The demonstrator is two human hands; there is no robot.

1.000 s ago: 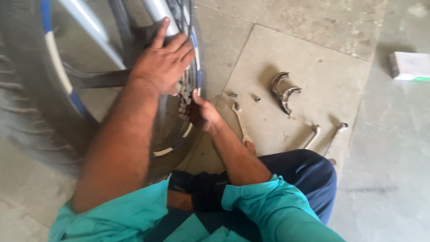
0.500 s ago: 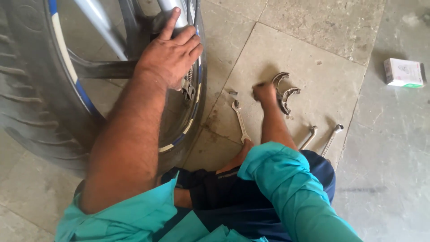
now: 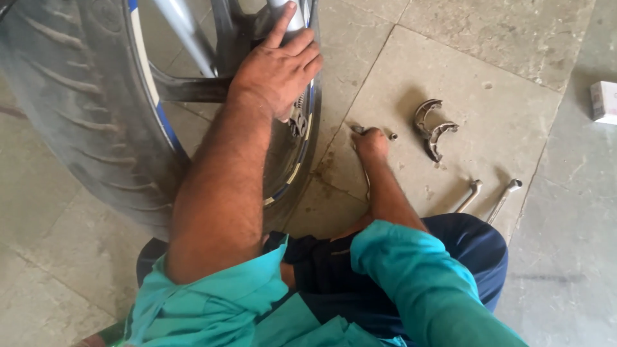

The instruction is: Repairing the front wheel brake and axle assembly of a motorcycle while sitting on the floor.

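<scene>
Motorcycle wheel (image 3: pixel 96 109): one, upright on the stone floor (image 3: pixel 488 45), worn grey tyre, rim with blue and white striping. Left hand (image 3: pixel 276 71): laid flat on the rim and hub, fingers together, clasping nothing. Right hand (image 3: pixel 371 144): lowered to the floor, closed around a spanner (image 3: pixel 365 180). Brake shoes (image 3: pixel 432 127): one curved pair, near the right hand. Bent wrenches (image 3: pixel 490 198): two, side by side. Small box (image 3: pixel 604 101): one, well apart.

wheel (image 3: pixel 96 115) left, brake shoes (image 3: pixel 432 128) right, two wrenches (image 3: pixel 488 198) nearer
</scene>
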